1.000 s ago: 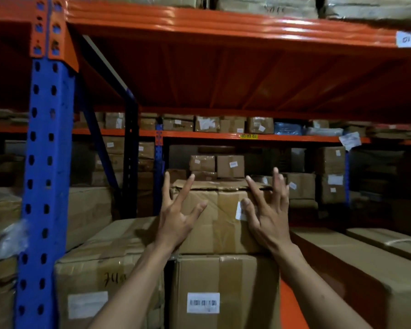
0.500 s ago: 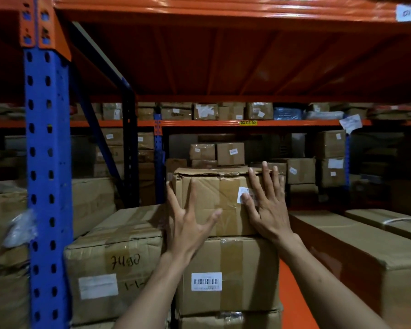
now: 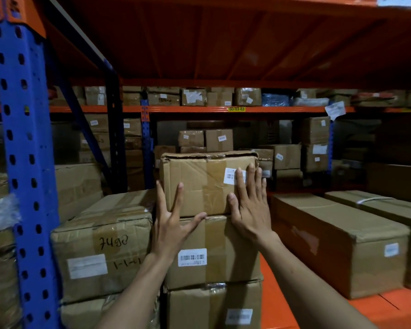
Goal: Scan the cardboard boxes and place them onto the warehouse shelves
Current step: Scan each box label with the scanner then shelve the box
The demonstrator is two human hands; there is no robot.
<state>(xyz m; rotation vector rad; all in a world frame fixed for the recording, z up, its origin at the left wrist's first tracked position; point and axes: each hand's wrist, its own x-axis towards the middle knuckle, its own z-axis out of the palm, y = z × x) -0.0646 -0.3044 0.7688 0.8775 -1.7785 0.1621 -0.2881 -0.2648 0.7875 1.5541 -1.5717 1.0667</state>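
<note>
Head view: hands (image 3: 249,210) against top box (image 3: 199,184)

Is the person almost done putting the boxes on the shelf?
Partly. The top box already sits on the stack, on the barcoded box, so it looks placed. Right now the left hand and right hand press flat against its front, straight fingers spread, likely pushing it back or squaring it. Left to do: let go. No scanner or other waiting boxes are in view, so I can't tell how many remain.

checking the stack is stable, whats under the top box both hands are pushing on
The top box sits on a barcode-labelled box, which sits on another box. Anything lower is out of view.
</note>
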